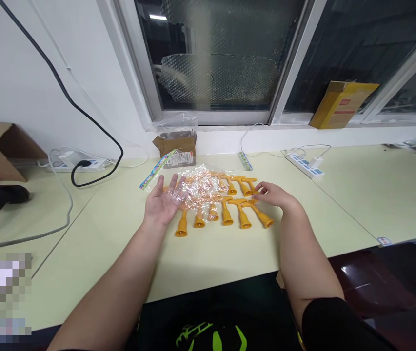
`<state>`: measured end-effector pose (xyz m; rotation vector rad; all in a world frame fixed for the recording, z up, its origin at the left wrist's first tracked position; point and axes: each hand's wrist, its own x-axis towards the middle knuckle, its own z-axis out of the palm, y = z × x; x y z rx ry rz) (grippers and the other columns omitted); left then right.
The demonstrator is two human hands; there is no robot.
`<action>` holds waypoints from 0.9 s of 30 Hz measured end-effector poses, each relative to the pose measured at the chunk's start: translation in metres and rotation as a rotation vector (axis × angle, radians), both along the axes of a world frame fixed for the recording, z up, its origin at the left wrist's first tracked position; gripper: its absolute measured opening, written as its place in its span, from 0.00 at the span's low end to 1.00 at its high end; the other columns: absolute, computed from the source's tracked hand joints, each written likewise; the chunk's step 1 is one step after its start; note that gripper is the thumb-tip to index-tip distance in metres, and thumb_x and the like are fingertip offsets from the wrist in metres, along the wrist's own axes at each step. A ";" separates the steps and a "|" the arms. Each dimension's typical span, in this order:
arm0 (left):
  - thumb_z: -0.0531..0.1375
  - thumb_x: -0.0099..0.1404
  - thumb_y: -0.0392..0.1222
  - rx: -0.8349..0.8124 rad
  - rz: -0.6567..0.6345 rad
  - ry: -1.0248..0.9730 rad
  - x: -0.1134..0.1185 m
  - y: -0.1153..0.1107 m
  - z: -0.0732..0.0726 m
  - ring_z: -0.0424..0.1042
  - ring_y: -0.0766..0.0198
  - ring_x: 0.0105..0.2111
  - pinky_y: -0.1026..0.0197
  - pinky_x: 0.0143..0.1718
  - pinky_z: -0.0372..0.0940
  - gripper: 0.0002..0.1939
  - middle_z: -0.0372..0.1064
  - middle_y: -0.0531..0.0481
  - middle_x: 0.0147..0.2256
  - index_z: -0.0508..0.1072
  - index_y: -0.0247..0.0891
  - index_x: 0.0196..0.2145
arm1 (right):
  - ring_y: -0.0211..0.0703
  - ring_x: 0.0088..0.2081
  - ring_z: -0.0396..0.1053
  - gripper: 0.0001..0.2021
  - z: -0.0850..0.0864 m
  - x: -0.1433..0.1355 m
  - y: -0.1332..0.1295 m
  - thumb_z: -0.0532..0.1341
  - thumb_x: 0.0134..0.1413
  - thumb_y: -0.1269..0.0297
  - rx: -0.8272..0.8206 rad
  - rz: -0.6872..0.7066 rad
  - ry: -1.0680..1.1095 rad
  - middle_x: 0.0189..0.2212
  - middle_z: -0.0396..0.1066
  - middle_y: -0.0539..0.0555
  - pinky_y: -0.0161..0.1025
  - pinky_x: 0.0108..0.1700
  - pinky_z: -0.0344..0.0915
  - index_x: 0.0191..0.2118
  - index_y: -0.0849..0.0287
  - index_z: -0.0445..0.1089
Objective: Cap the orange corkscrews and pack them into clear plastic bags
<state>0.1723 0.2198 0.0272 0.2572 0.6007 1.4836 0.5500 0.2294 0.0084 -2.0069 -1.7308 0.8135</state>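
Head view: carton (171,143) holds plastic (179,122); left hand (161,205) open; right hand (275,194), grip unclear, by yellow pieces (227,215).

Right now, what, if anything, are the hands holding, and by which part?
Left hand: open at the clear plastic, no grip visible. Right hand: at crossbar ends of the yellow pieces; whether one is held cannot be told.

yellow carton (344,105) against window (218,58) | black cable (122,150) plugged into left power strip (98,166)

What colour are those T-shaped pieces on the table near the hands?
The T-shaped pieces are a plain orange-yellow, seen in the head view.
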 end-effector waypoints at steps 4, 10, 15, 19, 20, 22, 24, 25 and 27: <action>0.61 0.73 0.41 -0.005 0.011 -0.005 -0.001 0.000 0.000 0.78 0.50 0.53 0.44 0.50 0.77 0.03 0.76 0.46 0.49 0.73 0.41 0.39 | 0.45 0.38 0.72 0.24 -0.003 -0.003 0.001 0.74 0.42 0.51 -0.073 -0.009 -0.089 0.39 0.74 0.51 0.38 0.37 0.65 0.44 0.53 0.70; 0.59 0.72 0.41 0.014 0.034 -0.050 -0.002 0.003 -0.005 0.77 0.47 0.55 0.41 0.51 0.76 0.04 0.75 0.42 0.50 0.73 0.41 0.39 | 0.43 0.29 0.72 0.40 0.002 -0.009 -0.003 0.78 0.36 0.55 -0.267 -0.017 0.027 0.35 0.75 0.50 0.41 0.34 0.70 0.56 0.51 0.60; 0.54 0.74 0.44 0.028 0.057 -0.099 -0.001 0.003 -0.007 0.76 0.45 0.57 0.34 0.54 0.73 0.08 0.74 0.38 0.52 0.71 0.40 0.41 | 0.45 0.29 0.75 0.49 0.000 -0.011 -0.004 0.77 0.36 0.65 -0.301 0.062 0.072 0.32 0.75 0.48 0.42 0.35 0.73 0.64 0.48 0.54; 0.52 0.76 0.45 0.018 0.047 -0.110 0.000 0.001 -0.006 0.76 0.46 0.57 0.33 0.54 0.73 0.08 0.73 0.38 0.53 0.70 0.41 0.43 | 0.43 0.29 0.73 0.45 0.001 -0.006 -0.005 0.73 0.39 0.69 -0.328 0.132 0.187 0.28 0.72 0.45 0.40 0.36 0.73 0.64 0.48 0.56; 0.52 0.76 0.45 0.015 0.049 -0.111 0.000 0.001 -0.006 0.76 0.46 0.57 0.33 0.54 0.73 0.09 0.73 0.38 0.53 0.69 0.40 0.44 | 0.41 0.28 0.72 0.43 0.003 -0.003 -0.006 0.72 0.40 0.70 -0.324 0.140 0.224 0.28 0.71 0.44 0.39 0.35 0.72 0.64 0.49 0.56; 0.52 0.75 0.45 0.014 0.058 -0.110 0.000 0.001 -0.006 0.76 0.46 0.57 0.33 0.54 0.72 0.08 0.73 0.38 0.53 0.69 0.41 0.43 | 0.39 0.28 0.69 0.41 0.009 0.001 -0.009 0.70 0.41 0.70 -0.261 0.162 0.322 0.27 0.70 0.44 0.37 0.34 0.70 0.64 0.49 0.58; 0.53 0.75 0.45 0.027 0.069 -0.100 0.000 0.002 -0.007 0.76 0.46 0.57 0.33 0.54 0.72 0.08 0.73 0.38 0.54 0.70 0.41 0.42 | 0.39 0.30 0.69 0.38 0.014 0.001 -0.012 0.69 0.43 0.68 -0.123 0.198 0.475 0.29 0.69 0.45 0.36 0.34 0.69 0.63 0.48 0.61; 0.54 0.74 0.45 0.038 0.073 -0.088 0.000 0.002 -0.008 0.76 0.46 0.57 0.33 0.54 0.72 0.07 0.73 0.38 0.54 0.70 0.41 0.42 | 0.39 0.32 0.70 0.36 0.017 -0.001 -0.013 0.69 0.44 0.66 -0.038 0.213 0.566 0.30 0.69 0.46 0.36 0.35 0.69 0.62 0.49 0.63; 0.57 0.72 0.44 0.068 0.072 -0.053 0.000 0.002 -0.010 0.76 0.46 0.56 0.35 0.54 0.72 0.06 0.73 0.40 0.54 0.71 0.42 0.41 | 0.41 0.35 0.71 0.32 0.020 -0.011 -0.015 0.70 0.46 0.62 0.128 0.222 0.741 0.33 0.71 0.48 0.37 0.36 0.70 0.59 0.50 0.65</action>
